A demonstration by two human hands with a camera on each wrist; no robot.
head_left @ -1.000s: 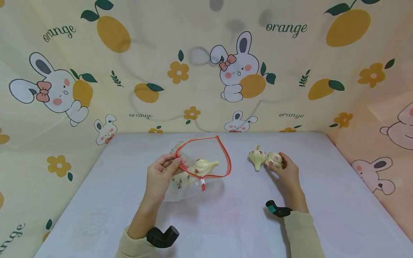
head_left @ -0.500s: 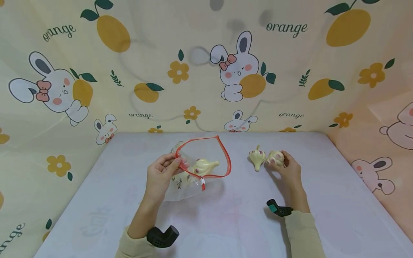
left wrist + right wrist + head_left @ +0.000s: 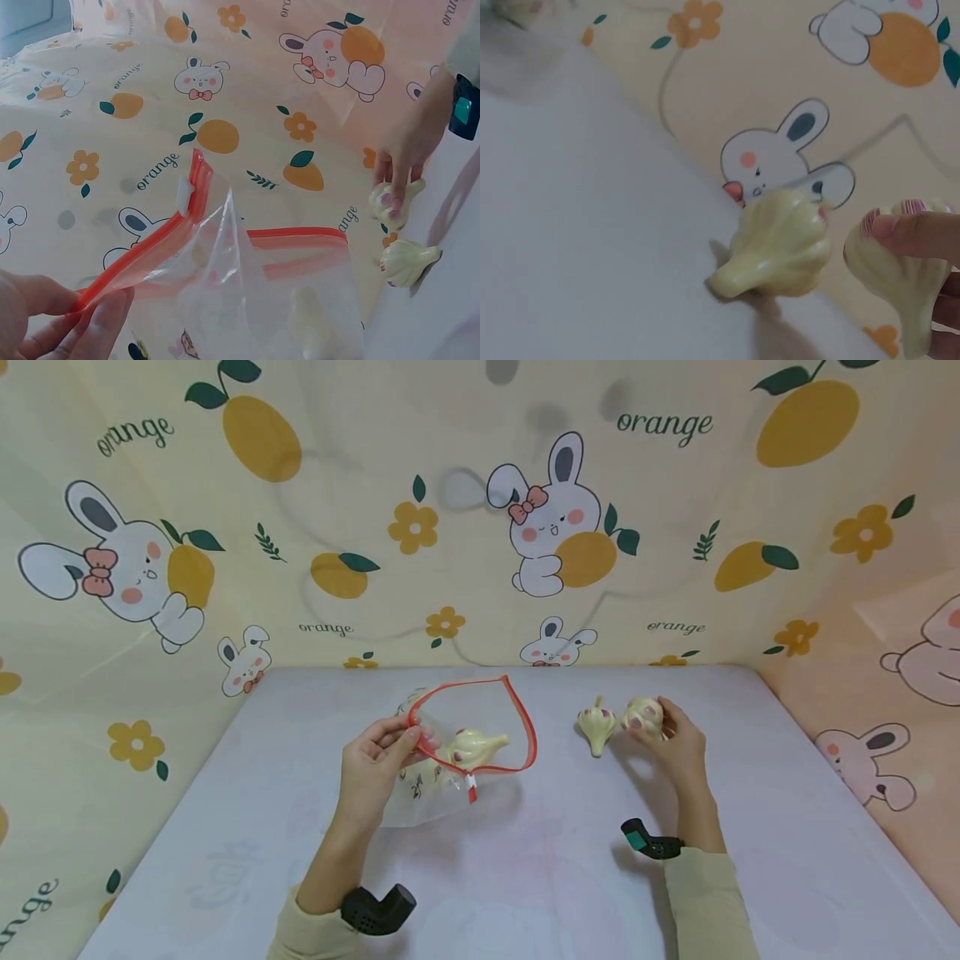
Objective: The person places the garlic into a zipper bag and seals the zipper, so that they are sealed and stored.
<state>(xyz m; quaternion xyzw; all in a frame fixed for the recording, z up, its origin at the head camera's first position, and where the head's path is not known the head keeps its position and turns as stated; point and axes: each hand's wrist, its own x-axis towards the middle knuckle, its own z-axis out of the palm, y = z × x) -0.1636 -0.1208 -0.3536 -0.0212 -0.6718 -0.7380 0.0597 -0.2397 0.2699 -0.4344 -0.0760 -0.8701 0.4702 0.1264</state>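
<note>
My left hand (image 3: 378,752) pinches the red rim of a clear zip bag (image 3: 427,797), whose mouth gapes toward the right. Inside the bag lies a garlic bulb (image 3: 474,748), pale with its stem pointing right. My right hand (image 3: 681,747) grips a second garlic bulb (image 3: 642,717) with purple streaks; in the right wrist view the thumb presses on this bulb (image 3: 892,262), stem downward. A third garlic bulb (image 3: 597,727) rests on the table just left of the right hand. From the left wrist, the bag's red zip edge (image 3: 142,247) and white slider (image 3: 184,196) show close up.
The table (image 3: 555,868) has a pale whitish cover. Behind it hangs a cream cloth (image 3: 450,435) printed with rabbits and oranges, which continues at both sides. A black camera (image 3: 378,910) sits on the left wrist and another black camera (image 3: 651,842) on the right.
My right hand has moved slightly right and up with its garlic bulb, opening a gap to the bulb beside it. The left hand and the bag have stayed in place.
</note>
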